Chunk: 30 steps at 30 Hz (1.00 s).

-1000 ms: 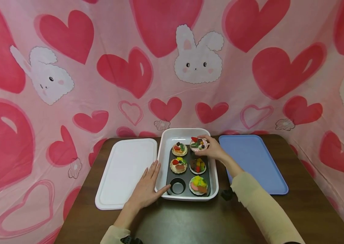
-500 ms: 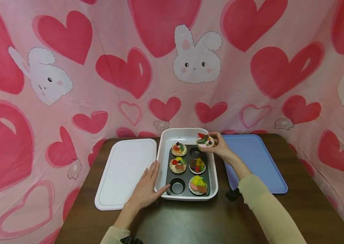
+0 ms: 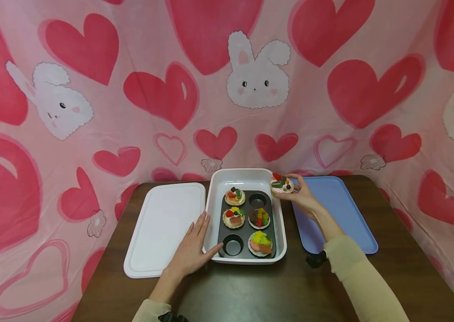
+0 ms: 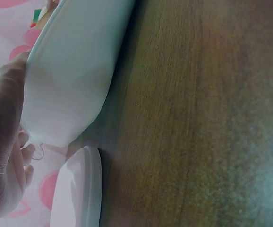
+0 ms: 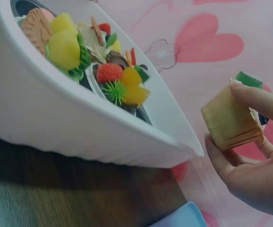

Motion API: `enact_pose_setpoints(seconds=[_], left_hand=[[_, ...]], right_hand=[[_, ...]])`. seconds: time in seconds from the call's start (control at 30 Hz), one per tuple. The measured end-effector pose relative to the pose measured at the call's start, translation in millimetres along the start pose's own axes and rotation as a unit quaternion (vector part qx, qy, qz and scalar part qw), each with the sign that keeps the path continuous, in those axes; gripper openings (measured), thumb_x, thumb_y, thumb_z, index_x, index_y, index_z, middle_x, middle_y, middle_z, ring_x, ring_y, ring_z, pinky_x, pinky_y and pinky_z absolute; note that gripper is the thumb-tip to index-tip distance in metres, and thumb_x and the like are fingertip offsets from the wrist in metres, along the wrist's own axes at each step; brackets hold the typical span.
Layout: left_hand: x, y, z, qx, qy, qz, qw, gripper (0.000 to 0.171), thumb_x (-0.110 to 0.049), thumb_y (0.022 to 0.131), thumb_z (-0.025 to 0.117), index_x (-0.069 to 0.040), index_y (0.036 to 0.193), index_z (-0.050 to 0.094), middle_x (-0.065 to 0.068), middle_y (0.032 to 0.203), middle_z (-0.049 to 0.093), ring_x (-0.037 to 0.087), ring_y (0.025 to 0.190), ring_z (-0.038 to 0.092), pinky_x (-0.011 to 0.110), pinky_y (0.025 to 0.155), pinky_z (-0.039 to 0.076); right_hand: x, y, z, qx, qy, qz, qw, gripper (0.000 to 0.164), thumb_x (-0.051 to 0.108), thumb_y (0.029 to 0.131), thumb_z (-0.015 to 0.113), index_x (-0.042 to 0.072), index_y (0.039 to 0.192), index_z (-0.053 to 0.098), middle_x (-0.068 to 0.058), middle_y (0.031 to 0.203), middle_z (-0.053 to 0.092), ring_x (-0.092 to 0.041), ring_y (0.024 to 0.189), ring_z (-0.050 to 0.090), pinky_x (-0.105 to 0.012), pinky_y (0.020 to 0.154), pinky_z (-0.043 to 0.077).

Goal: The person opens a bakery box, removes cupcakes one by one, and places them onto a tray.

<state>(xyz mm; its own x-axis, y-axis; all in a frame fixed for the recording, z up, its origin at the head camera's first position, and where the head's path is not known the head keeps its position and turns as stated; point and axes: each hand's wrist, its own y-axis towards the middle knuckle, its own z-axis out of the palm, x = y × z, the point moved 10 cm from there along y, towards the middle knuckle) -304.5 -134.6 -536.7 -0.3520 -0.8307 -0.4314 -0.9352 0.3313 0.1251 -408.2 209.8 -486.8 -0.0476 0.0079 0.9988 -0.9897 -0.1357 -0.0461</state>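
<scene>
My right hand [image 3: 305, 197] pinches a fruit-topped cupcake [image 3: 281, 184] above the far right rim of a white deep tray [image 3: 247, 175]. In the right wrist view the cupcake's tan pleated cup [image 5: 228, 120] shows between thumb and fingers, tilted. Inside the tray sits a dark muffin tin [image 3: 247, 255] bearing several more topped cupcakes, such as one with yellow fruit [image 3: 260, 243]. Two of its wells are bare: the far right well [image 3: 258, 201] and the near left well [image 3: 233, 245]. My left hand [image 3: 191, 250] rests with straight fingers along the tray's near left rim.
A white board [image 3: 164, 228] lies on the brown table [image 3: 243, 295] to the left of the tray. On the right lies a blue tray [image 3: 333, 210], partly behind my right forearm. A pink cloth [image 3: 195, 40] with hearts and rabbits hangs behind.
My right hand has lifted the cupcake away from the muffin tin's far right well and carried it rightward to the tray's rim. The left hand has stayed in place.
</scene>
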Motion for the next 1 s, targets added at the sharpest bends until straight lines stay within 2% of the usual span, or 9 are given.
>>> enact_pose_setpoints(seconds=[0.17, 0.43, 0.63, 0.87, 1.0], left_hand=[[0.5, -0.5, 0.4, 0.003, 0.010, -0.001, 0.9999, 0.106, -0.071, 0.097, 0.064, -0.010, 0.175, 0.026, 0.011, 0.185, 0.022, 0.034, 0.170, 0.031, 0.059, 0.139, 0.027], [-1.0, 0.9, 0.2, 0.006, 0.014, 0.002, 0.9999, 0.106, -0.071, 0.099, 0.063, -0.010, 0.176, 0.024, 0.011, 0.186, 0.021, 0.033, 0.170, 0.030, 0.058, 0.139, 0.026], [-2.0, 1.1, -0.5, 0.005, 0.013, 0.003, 0.9999, 0.106, -0.070, 0.099, 0.063, -0.008, 0.175, 0.025, 0.011, 0.185, 0.022, 0.033, 0.170, 0.029, 0.058, 0.139, 0.027], [-2.7, 0.8, -0.9, -0.004, 0.019, 0.009, 0.9998, 0.105, -0.069, 0.099, 0.064, -0.007, 0.175, 0.026, 0.013, 0.185, 0.023, 0.034, 0.169, 0.032, 0.058, 0.138, 0.029], [-3.3, 0.2, -1.4, -0.008, 0.029, 0.016, 0.9994, 0.105, -0.069, 0.099, 0.065, -0.006, 0.174, 0.027, 0.014, 0.184, 0.025, 0.035, 0.169, 0.033, 0.059, 0.138, 0.030]], right_hand=[[-0.4, -3.5, -13.8, -0.018, -0.016, -0.001, 1.000, 0.071, -0.006, 0.095, 0.077, 0.009, 0.152, 0.037, -0.012, 0.137, 0.050, -0.003, 0.106, 0.063, -0.016, 0.093, 0.054], [-5.4, -7.2, -37.7, -0.034, -0.029, 0.003, 0.999, 0.071, -0.005, 0.095, 0.078, 0.009, 0.151, 0.037, -0.011, 0.135, 0.052, -0.002, 0.104, 0.064, -0.016, 0.091, 0.056], [-6.5, -10.0, -54.6, -0.044, -0.021, -0.004, 0.999, 0.065, -0.007, 0.094, 0.077, 0.019, 0.144, 0.043, -0.002, 0.125, 0.056, 0.001, 0.101, 0.066, -0.015, 0.088, 0.057], [-12.4, -13.2, -74.4, -0.058, -0.014, -0.001, 0.998, 0.065, -0.006, 0.094, 0.078, 0.024, 0.141, 0.044, 0.002, 0.120, 0.057, 0.003, 0.100, 0.066, -0.014, 0.087, 0.057], [-16.2, -14.3, -87.4, -0.075, -0.017, 0.001, 0.997, 0.064, -0.006, 0.095, 0.078, 0.026, 0.140, 0.045, 0.009, 0.114, 0.061, 0.006, 0.098, 0.066, -0.012, 0.085, 0.057]])
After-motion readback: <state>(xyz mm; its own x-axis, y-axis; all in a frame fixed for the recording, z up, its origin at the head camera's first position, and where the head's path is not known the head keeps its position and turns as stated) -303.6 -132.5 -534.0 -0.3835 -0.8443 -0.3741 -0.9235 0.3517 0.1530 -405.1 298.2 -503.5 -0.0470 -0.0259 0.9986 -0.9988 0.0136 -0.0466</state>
